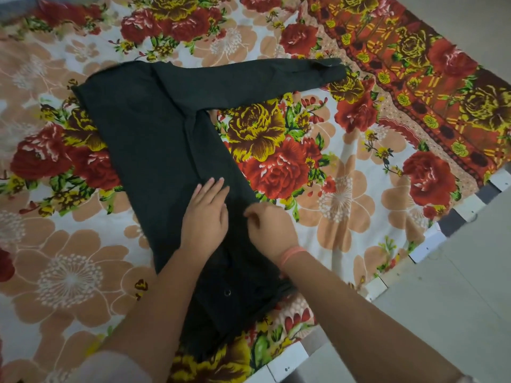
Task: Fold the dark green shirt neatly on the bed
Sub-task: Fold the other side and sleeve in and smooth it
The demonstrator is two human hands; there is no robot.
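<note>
Shirt: your dark green shirt (154,128) lies flat on the floral bedsheet (69,258), with one sleeve (249,76) stretched out to the right.
Left hand: your left hand (206,214) rests flat on the shirt, fingers straight.
Right hand: your right hand (269,229), fingers curled, pinches fabric at the shirt's right edge, just beside your left.
</note>
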